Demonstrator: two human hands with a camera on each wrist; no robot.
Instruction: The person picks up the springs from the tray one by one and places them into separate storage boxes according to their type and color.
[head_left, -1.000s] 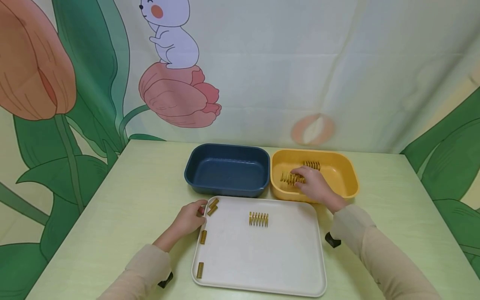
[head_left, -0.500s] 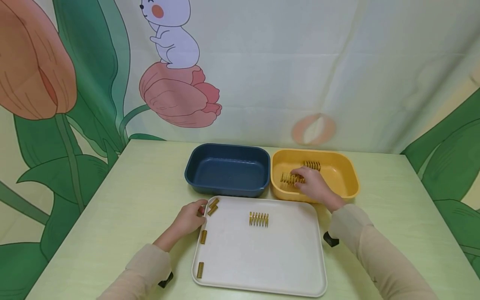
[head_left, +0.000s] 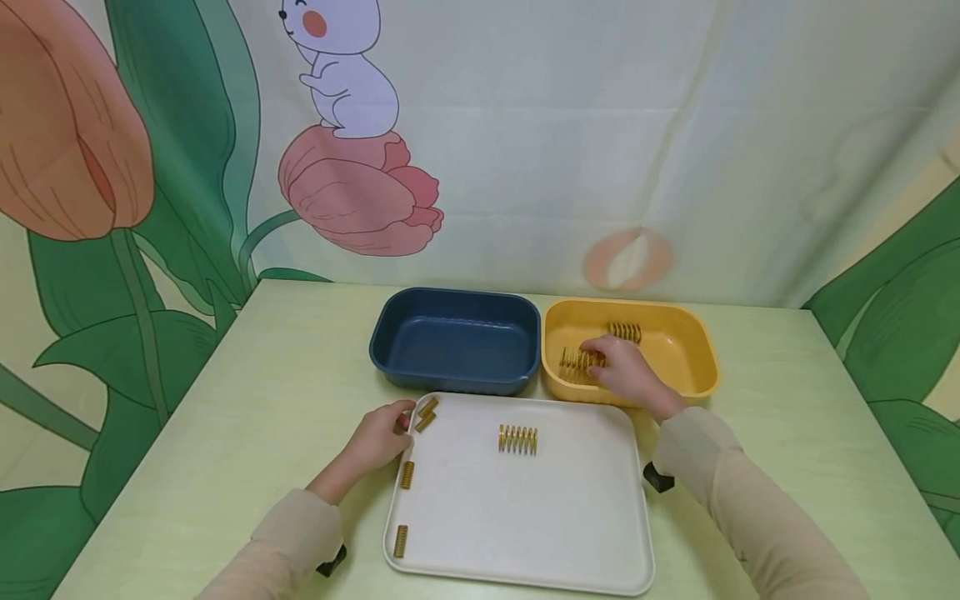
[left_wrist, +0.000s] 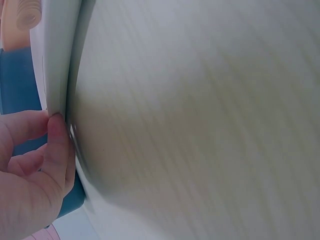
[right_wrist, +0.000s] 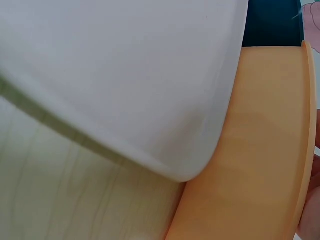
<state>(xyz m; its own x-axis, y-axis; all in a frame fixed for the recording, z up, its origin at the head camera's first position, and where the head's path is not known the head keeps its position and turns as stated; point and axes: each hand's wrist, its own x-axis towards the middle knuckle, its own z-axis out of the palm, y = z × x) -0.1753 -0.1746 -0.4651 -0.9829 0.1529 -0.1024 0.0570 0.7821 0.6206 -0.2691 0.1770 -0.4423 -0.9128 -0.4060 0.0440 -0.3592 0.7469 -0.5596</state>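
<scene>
My left hand [head_left: 382, 436] pinches the left rim of a white tray [head_left: 577, 500]; in the left wrist view, thumb and fingers [left_wrist: 57, 132] meet at its edge. Inside the yellow container [head_left: 686, 354], my right hand [head_left: 626, 367] grips a gold coil spring [head_left: 573, 358] by its right end. Behind it in the container lies a darker-looking spring [head_left: 624, 332]. On the tray rests a large gold spring [head_left: 517, 439], with several small springs [head_left: 401, 541] along its left side. The yellow container's wall mostly hides my right hand in the right wrist view.
A dark blue container [head_left: 456, 337] stands left of the yellow one, behind the tray. All sit on a pale green table [head_left: 225, 433]. A printed curtain [head_left: 517, 150] hangs at the table's back edge.
My right forearm has shifted slightly left, and the gripped spring has moved a little left inside the yellow container. The left hand and tray have stayed in place.
</scene>
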